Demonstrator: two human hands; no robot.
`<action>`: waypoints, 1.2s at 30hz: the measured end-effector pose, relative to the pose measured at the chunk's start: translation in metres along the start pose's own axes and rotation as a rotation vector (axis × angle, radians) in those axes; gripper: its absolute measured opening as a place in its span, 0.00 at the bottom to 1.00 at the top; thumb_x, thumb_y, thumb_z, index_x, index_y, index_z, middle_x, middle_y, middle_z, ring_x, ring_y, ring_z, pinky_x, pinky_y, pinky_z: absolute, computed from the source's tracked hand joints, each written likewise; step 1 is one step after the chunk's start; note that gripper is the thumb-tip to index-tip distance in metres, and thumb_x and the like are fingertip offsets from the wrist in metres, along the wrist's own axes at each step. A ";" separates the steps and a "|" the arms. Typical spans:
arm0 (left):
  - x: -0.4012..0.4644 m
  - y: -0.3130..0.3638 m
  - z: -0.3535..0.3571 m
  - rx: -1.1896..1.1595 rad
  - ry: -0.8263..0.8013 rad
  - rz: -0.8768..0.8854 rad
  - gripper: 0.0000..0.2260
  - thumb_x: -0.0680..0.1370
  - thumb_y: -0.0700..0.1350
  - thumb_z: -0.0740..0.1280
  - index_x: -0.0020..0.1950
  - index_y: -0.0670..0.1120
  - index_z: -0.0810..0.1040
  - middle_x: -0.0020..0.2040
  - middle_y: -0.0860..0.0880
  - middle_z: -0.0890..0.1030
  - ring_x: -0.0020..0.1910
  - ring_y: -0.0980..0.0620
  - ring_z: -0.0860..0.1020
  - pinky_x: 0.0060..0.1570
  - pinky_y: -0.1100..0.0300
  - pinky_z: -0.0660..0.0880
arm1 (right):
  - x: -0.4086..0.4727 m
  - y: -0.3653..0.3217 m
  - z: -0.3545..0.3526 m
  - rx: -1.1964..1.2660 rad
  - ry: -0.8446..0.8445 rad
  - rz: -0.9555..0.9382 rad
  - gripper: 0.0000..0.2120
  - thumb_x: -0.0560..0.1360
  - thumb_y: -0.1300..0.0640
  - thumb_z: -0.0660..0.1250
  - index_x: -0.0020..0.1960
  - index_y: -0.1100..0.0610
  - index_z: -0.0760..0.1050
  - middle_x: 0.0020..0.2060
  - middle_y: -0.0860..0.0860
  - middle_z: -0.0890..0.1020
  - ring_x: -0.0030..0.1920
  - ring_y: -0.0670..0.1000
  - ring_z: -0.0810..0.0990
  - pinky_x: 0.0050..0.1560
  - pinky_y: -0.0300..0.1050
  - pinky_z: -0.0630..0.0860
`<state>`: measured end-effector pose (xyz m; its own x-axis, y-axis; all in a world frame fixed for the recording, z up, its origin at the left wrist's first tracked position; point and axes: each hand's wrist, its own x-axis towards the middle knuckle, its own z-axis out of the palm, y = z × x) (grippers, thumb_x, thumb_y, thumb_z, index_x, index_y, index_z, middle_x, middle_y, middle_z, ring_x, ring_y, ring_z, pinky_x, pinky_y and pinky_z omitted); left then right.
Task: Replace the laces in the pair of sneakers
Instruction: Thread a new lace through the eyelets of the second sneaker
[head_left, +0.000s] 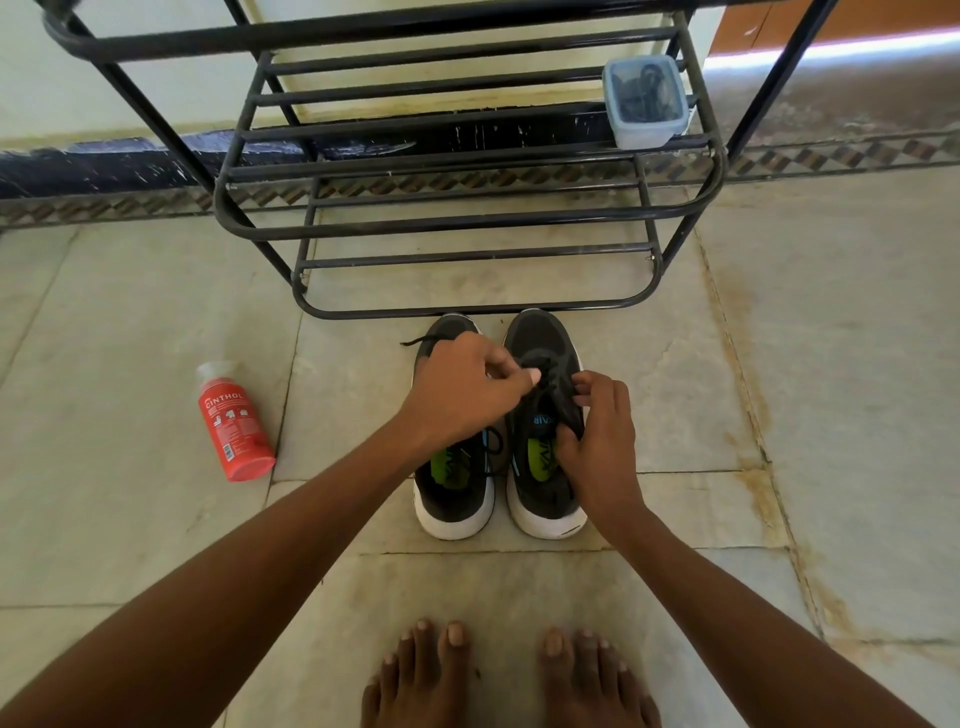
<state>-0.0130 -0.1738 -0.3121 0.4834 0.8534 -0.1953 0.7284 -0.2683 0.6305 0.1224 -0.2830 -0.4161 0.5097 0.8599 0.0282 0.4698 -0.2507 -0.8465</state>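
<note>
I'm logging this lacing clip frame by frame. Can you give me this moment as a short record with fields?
setting: tiled floor in front of a black metal shoe rack
sneakers: left sneaker and right sneaker, side by side
left hand: pinches the black lace
right hand: grips the right sneaker's lacing
nearby: red spray can lying on floor; lidded container on rack

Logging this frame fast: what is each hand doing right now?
Left hand: pinches the black lace of the right dark grey sneaker.
Right hand: grips that sneaker's collar, fingers curled on it.
</note>
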 end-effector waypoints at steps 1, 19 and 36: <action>0.000 0.000 -0.001 0.034 0.036 0.018 0.09 0.79 0.55 0.70 0.44 0.54 0.86 0.35 0.61 0.81 0.38 0.65 0.79 0.49 0.62 0.74 | 0.000 0.000 0.000 0.001 0.004 0.001 0.26 0.72 0.72 0.68 0.67 0.57 0.69 0.62 0.53 0.70 0.57 0.44 0.74 0.54 0.26 0.72; 0.017 0.016 -0.045 -0.376 0.145 0.356 0.05 0.81 0.40 0.70 0.54 0.40 0.84 0.43 0.52 0.83 0.31 0.60 0.74 0.33 0.68 0.68 | 0.039 -0.096 -0.058 0.778 -0.283 0.082 0.25 0.78 0.70 0.68 0.70 0.57 0.63 0.48 0.62 0.84 0.44 0.58 0.84 0.47 0.50 0.80; 0.016 -0.051 -0.027 0.030 0.155 -0.052 0.04 0.81 0.43 0.70 0.48 0.47 0.83 0.48 0.50 0.80 0.41 0.56 0.79 0.46 0.62 0.74 | 0.073 -0.059 -0.057 0.351 0.035 0.166 0.06 0.79 0.62 0.70 0.54 0.55 0.81 0.49 0.47 0.85 0.53 0.47 0.84 0.59 0.48 0.82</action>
<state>-0.0556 -0.1344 -0.3274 0.3656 0.9245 -0.1077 0.7659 -0.2331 0.5992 0.1728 -0.2310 -0.3335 0.5852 0.8033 -0.1109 0.1073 -0.2123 -0.9713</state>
